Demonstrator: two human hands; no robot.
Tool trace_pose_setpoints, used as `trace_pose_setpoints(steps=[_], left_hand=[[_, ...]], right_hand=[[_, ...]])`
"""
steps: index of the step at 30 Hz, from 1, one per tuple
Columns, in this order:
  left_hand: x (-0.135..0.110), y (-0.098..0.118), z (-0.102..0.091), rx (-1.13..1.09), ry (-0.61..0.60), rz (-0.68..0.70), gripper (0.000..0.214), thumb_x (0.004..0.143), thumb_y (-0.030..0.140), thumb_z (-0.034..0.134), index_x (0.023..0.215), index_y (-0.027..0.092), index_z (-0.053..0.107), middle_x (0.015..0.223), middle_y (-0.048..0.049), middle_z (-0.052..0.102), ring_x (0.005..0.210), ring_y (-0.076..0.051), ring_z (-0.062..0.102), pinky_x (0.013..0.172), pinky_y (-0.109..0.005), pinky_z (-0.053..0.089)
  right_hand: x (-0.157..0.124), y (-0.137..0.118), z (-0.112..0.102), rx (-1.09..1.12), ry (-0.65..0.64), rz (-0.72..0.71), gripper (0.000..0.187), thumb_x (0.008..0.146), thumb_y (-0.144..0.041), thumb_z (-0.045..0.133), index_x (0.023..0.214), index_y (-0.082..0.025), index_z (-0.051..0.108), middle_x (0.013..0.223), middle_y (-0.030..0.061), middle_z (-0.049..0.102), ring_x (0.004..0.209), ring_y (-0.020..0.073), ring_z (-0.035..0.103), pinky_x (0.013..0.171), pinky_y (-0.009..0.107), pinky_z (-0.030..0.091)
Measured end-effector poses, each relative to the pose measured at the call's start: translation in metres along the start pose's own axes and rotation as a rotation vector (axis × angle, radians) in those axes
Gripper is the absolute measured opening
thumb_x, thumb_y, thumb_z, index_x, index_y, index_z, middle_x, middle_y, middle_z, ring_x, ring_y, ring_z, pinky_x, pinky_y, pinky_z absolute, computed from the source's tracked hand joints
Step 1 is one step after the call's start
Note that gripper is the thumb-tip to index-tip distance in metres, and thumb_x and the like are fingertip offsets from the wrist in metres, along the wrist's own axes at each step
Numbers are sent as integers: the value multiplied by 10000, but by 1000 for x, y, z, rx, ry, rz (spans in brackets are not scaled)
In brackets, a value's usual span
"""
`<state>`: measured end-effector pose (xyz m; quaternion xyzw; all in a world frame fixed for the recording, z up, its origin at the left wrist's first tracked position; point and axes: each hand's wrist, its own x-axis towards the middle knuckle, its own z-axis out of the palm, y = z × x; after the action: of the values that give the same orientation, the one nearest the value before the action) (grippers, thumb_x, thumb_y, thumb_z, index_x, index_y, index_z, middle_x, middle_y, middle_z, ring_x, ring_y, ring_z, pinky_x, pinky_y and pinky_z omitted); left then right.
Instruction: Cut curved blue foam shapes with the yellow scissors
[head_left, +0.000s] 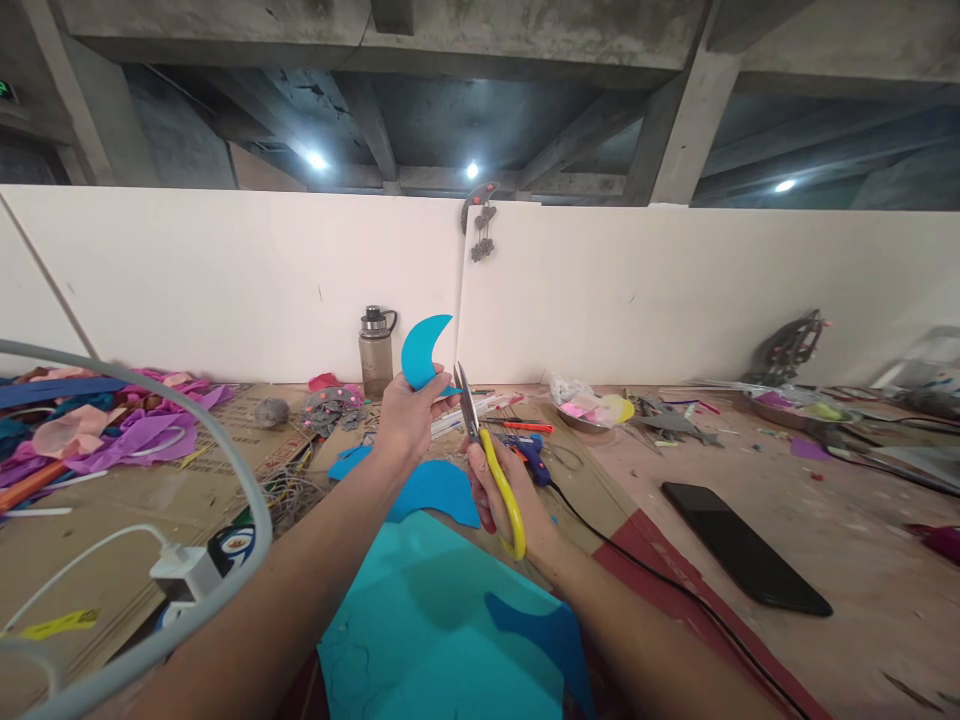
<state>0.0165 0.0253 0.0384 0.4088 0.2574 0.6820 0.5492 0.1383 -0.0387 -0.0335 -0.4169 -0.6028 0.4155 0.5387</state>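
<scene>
My left hand (409, 415) is raised above the table and pinches a blue crescent-shaped foam piece (424, 350) by its lower end. My right hand (510, 490) grips yellow-handled scissors (491, 465), whose blades point up and meet the crescent's lower tip. Below my arms lies a large turquoise foam sheet (442, 620) with darker blue cut-offs (435, 490) on and beside it.
A grey water bottle (375, 350) stands by the white partition (225, 280). Pink and purple scraps (112, 425) pile up at left. A blue glue gun (532, 455) with a black cord lies behind the scissors. A black phone (746, 550) rests at right. A white charger (184, 570) and cables lie front left.
</scene>
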Motion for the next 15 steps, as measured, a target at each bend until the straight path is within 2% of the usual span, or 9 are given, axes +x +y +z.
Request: trace_pose_setpoints(steps=[5,15], left_hand=[[1,-1,-1,9,-2,4,341,540,272,908,750,135,676,751,-22,647,720,-150,635,718,-359,554],[1,-2,-1,2,7,-2,350,536,276,911,756,138,677,731,-22,654,708,-149,643,708,-351,557]], right_hand=[[0,-1,0,-44,1,-20,416,927,-643,470,834,-238,459,530,-90,345,399,82,316,376,204,282],[0,1,-1,-72,-1,-53,436,900,-663,486,802,-242,431,546,-75,383,405,86,324,376,214,265]])
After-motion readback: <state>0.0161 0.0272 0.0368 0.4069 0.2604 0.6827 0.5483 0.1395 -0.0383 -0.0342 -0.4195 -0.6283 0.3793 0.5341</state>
